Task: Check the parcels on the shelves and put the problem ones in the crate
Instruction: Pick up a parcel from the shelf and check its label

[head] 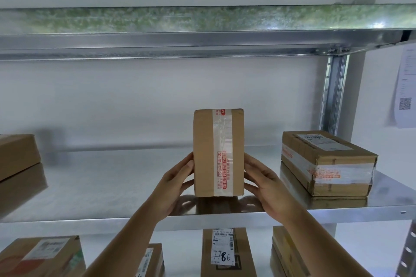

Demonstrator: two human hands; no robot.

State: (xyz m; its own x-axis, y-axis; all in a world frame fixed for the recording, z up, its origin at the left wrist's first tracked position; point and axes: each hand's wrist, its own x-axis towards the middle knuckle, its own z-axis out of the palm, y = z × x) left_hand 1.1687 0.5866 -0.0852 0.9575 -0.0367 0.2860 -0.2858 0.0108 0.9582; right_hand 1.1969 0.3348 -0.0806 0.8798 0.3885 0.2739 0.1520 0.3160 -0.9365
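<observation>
A small brown cardboard parcel (218, 153) stands upright on its end at the middle of the metal shelf (112, 186), with a strip of clear tape printed in red running down its front. My left hand (177, 184) holds its left side, thumb at the front edge. My right hand (267, 186) holds its right side, fingers curled round the lower edge. The parcel's base sits at or just above the shelf surface; I cannot tell which. No crate is in view.
A taped parcel with a white label (326, 162) lies flat at the shelf's right. Another brown box (18, 155) sits at the left edge. On the shelf below are several labelled parcels, one marked 7786 (225, 252). A steel upright (334, 94) and a paper sheet (406, 87) stand at the right.
</observation>
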